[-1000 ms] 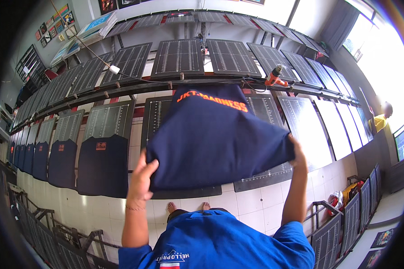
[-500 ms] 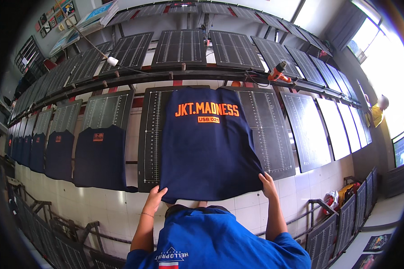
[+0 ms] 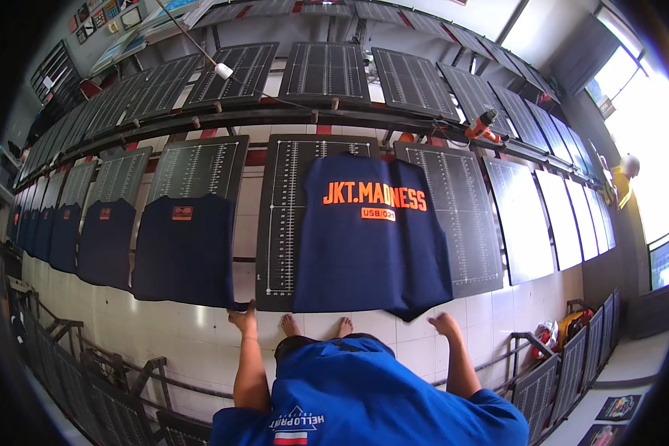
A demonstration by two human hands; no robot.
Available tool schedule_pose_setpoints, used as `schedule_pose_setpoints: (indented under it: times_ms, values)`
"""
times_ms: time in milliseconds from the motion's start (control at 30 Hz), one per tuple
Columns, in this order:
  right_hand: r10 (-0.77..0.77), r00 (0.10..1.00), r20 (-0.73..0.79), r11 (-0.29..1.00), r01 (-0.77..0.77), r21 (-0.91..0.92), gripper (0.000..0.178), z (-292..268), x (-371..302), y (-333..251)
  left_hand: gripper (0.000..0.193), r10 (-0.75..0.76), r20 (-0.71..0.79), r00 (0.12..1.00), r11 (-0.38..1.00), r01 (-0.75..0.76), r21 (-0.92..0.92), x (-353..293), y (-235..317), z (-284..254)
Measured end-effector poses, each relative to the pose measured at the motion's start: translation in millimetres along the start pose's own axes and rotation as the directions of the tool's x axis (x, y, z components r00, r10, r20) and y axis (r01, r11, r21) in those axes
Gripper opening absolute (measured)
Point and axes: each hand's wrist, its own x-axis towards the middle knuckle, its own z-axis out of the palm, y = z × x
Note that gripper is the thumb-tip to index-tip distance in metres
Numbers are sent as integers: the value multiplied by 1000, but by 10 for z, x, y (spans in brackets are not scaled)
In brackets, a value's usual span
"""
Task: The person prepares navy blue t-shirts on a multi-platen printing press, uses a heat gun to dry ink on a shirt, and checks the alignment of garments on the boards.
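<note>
A navy shirt panel (image 3: 372, 256) with orange printing near its top lies on a black board (image 3: 277, 223) marked with white scales. Its lower edge hangs past the board's near edge, and the lower right corner droops. My left hand (image 3: 243, 320) is at the board's near left corner, fingers curled, beside the tip of a neighbouring navy panel (image 3: 182, 256). What those fingers touch is too small to tell. Off the drooping corner, a small gap away, my right hand (image 3: 446, 325) has its fingers closed with nothing visible in them.
More boards with navy panels (image 3: 105, 241) run off to the left. Bare boards (image 3: 519, 215) continue on the right, and another row (image 3: 325, 70) stands beyond the rail. An orange heat gun (image 3: 483, 128) rests on the rail. A person in yellow (image 3: 623, 184) is at far right.
Both hands have come off the panel's lower corners. The panel now lies flatter, its lower edge drawn back toward the board. The whole view has shifted slightly, so the boards appear further right.
</note>
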Motion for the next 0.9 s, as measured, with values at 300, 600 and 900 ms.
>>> schedule_pose_setpoints:
  times_ms: [300, 600, 900]
  values:
    - [-809, 422, 409, 562, 758, 330, 73, 122, -1064, -4377, 36, 16, 614, 789, 1000, -9, -14, 117, 713, -1289]
    - [-936, 131, 327, 318, 714, 624, 43, 331, -2076, -5930, 52, 239, 243, 940, 17, 246, -969, 734, 2212, -3242]
    - [-860, 31, -509, -92, 972, 215, 26, -380, -2390, -6027, 34, 544, 291, 787, 187, 224, -956, 584, 2986, -3163]
